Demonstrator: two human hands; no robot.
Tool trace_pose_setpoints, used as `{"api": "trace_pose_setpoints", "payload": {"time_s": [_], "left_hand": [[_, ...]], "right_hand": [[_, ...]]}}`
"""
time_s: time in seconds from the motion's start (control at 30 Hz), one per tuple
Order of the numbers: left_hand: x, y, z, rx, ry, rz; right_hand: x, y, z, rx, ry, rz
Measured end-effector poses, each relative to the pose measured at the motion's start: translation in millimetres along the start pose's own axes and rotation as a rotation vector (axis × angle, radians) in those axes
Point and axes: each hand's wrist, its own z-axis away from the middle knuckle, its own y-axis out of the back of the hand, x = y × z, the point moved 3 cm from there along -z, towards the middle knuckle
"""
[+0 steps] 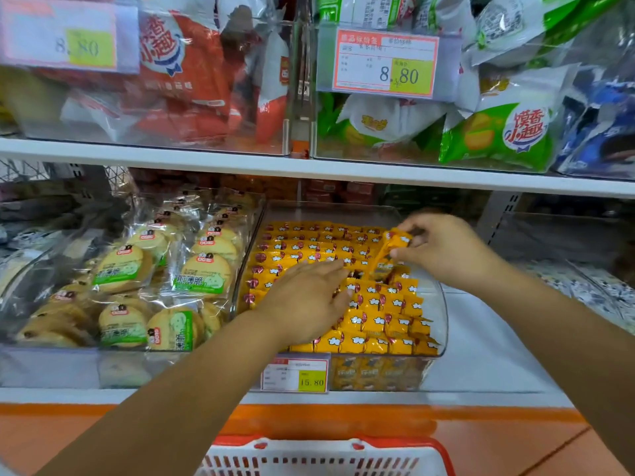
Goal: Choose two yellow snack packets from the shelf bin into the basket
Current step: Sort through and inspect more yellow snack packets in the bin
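The right hand (443, 250) pinches one packet (393, 247), lifted near the far right corner of the bin (442, 324); the left hand (305, 300) lies flat, fingers straight, on the rows (374, 317).

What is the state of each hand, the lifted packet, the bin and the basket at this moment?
right hand, pinches one yellow packet above the bin
yellow packet, lifted out of its row, tilted
left hand, lies flat on the stacked packets, fingers straight
shelf bin, nearly full, packets in rows
basket, below the shelf, contents out of view
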Motion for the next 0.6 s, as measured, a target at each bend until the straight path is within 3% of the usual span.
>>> {"api": "trace_pose_setpoints", "payload": {"time_s": [0.17, 0.37, 0.47, 0.6], "left_hand": [[-1.8, -5.9, 6.1, 0.104, 0.019, 0.048], [-1.8, -6.5, 6.3, 0.111, 0.016, 0.061], [-0.2, -5.9, 5.2, 0.084, 0.022, 0.054], [5.1, -0.3, -3.8, 0.049, -0.015, 0.011]], "right_hand": [[-4.7, -34.8, -25.5, -0.207, 0.016, 0.169], [-11.1, -48.9, -35.6, -0.534, 0.137, 0.380], [-14.6, -35.6, -39.3, -0.519, 0.168, 0.414], [-1.1, -14.5, -44.3, -0.479, 0.049, 0.452]]}}
